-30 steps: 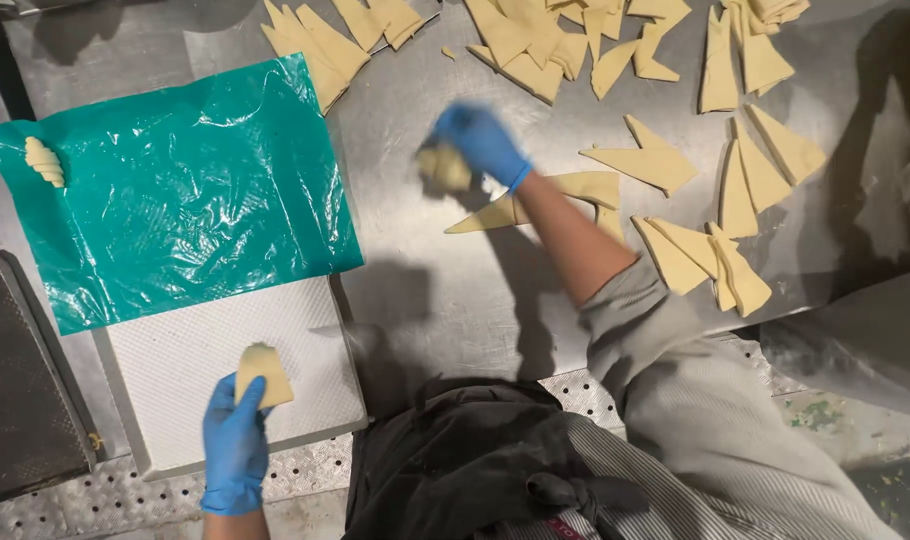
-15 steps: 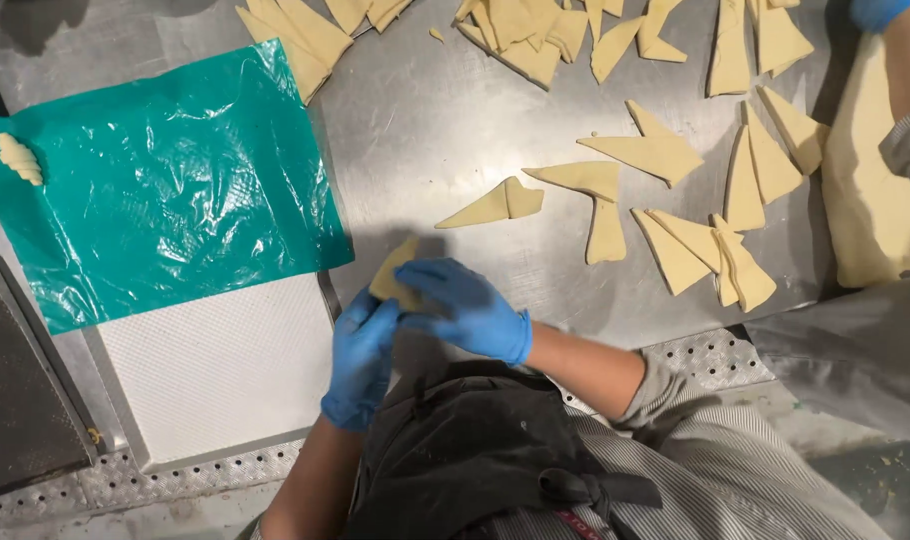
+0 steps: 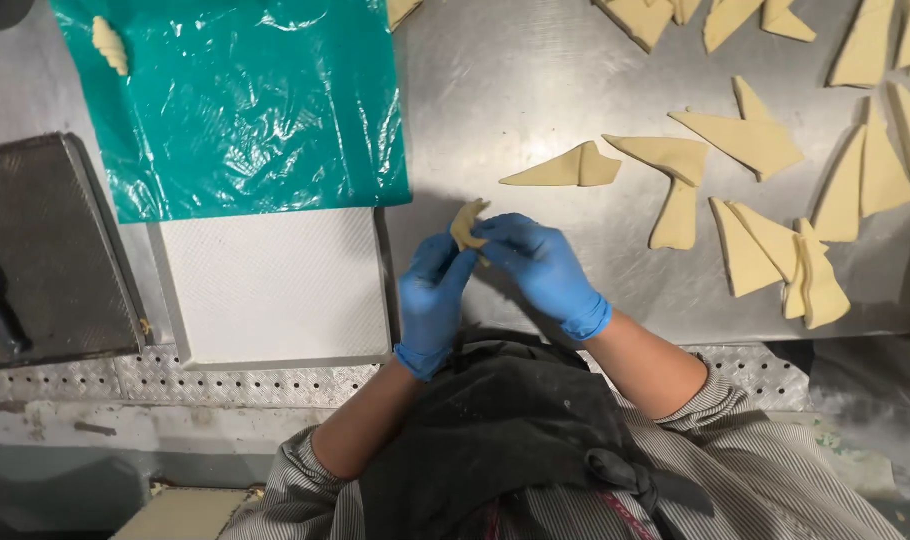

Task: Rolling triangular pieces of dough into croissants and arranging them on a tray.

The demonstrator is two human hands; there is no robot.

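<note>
Both my hands wear blue gloves and meet over the steel table. My left hand (image 3: 430, 300) and my right hand (image 3: 540, 268) together pinch a small piece of pale dough (image 3: 466, 222) between their fingertips, held just above the table. Several flat dough triangles (image 3: 745, 135) lie spread on the steel to the right and at the top. The nearest folded triangle (image 3: 567, 168) lies just beyond my right hand.
A teal plastic sheet (image 3: 245, 110) covers the upper left, with one rolled dough piece (image 3: 109, 45) on it. A white tray (image 3: 275, 290) sits left of my hands. A dark metal pan (image 3: 45, 250) stands at the far left. A perforated table edge (image 3: 225, 380) runs along the front.
A second ago my hands were apart, the left at the white tray and the right reaching among the triangles. They came together and now hold one dough piece between them.
</note>
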